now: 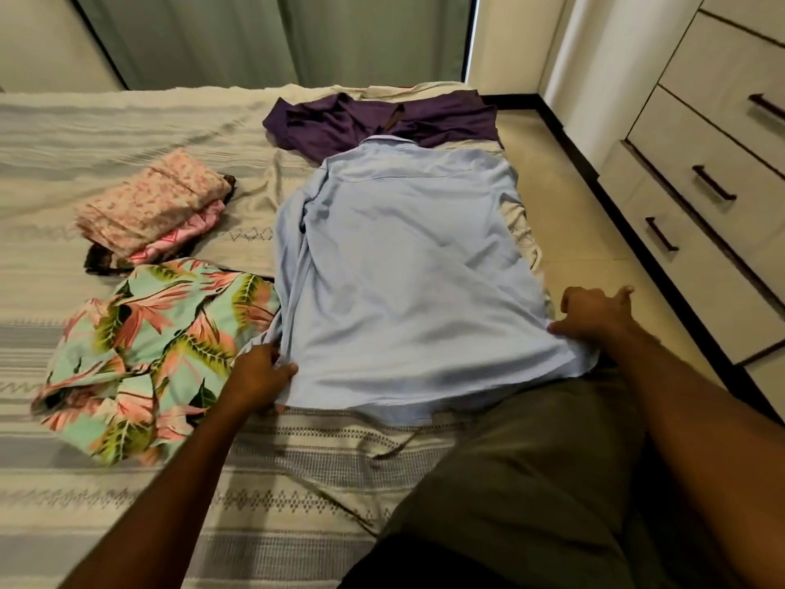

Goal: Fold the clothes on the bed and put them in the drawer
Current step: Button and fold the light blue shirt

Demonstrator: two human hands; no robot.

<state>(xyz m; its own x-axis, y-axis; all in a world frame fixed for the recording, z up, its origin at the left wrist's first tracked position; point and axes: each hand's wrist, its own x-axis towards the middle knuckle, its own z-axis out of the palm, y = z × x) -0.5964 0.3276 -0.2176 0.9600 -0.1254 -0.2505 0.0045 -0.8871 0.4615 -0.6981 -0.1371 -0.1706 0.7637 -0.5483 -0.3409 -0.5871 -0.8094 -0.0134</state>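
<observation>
At the left of the frame, on the striped bed (85, 482), lies a leafy green and pink top (140, 354), not folded yet. Just above it sits a small pile of folded pink clothes (148, 210).

In the middle, the light blue shirt (403, 269) lies spread out, back up, with its collar at the far end. The left hand (259, 376) pinches its near left corner, thumb on top and fingers tucked under the cloth. A purple shirt (382, 121) lies crumpled above it, touching the collar.

The right hand (594, 312) grips the near right corner, fingers curled on the cloth.

The blue shirt looks thin, soft and light. It will flop, so holding the corners seems best.

At the far right stand the drawers (713, 184).
</observation>
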